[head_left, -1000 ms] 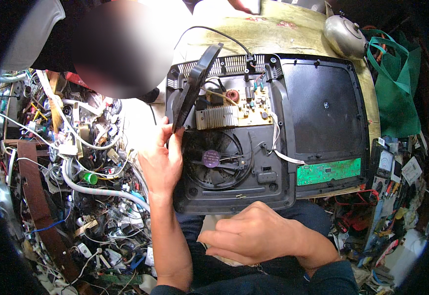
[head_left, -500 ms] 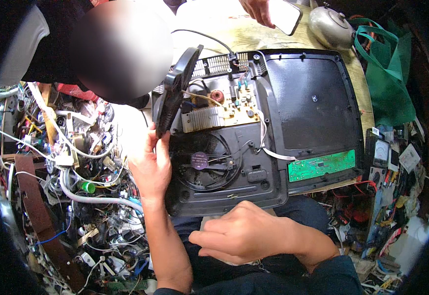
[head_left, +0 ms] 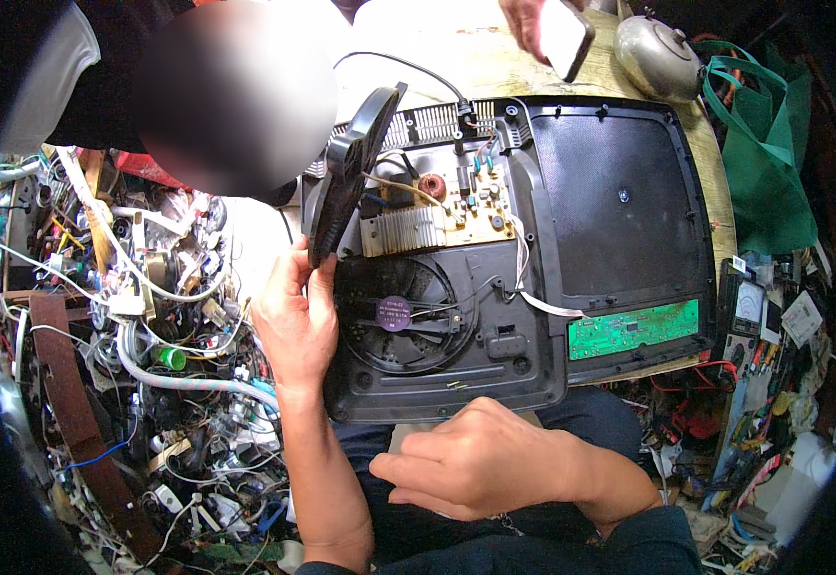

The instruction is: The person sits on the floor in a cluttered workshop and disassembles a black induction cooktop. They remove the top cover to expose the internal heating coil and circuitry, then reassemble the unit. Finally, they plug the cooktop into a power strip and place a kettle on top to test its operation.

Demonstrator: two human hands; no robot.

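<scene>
My left hand (head_left: 293, 307) grips the lower end of a black plastic part (head_left: 351, 163), raised at a slant over the open appliance casing (head_left: 437, 393). Inside the casing are a beige circuit board (head_left: 483, 206) with a finned heatsink (head_left: 401, 232) and copper coil, and a round fan (head_left: 399, 311) with a purple label. The other casing half (head_left: 619, 192) lies to the right, carrying a green board (head_left: 634, 331) joined by a white ribbon cable. My right hand (head_left: 466, 460) is closed below the casing's front edge; whatever it holds, if anything, is hidden.
Another person (head_left: 92, 86) is at the upper left. At the top, someone's hand (head_left: 525, 24) holds a phone (head_left: 564, 38) beside a metal kettle (head_left: 656, 57). A green bag (head_left: 768, 182) hangs right of the worktable (head_left: 437, 29). Heaped wires and parts (head_left: 169, 383) fill the left; more clutter, with meters, lies right.
The black part and my left hand have shifted slightly left in the picture, along with the view of the casing. The other person's hand with the phone has come further into view.
</scene>
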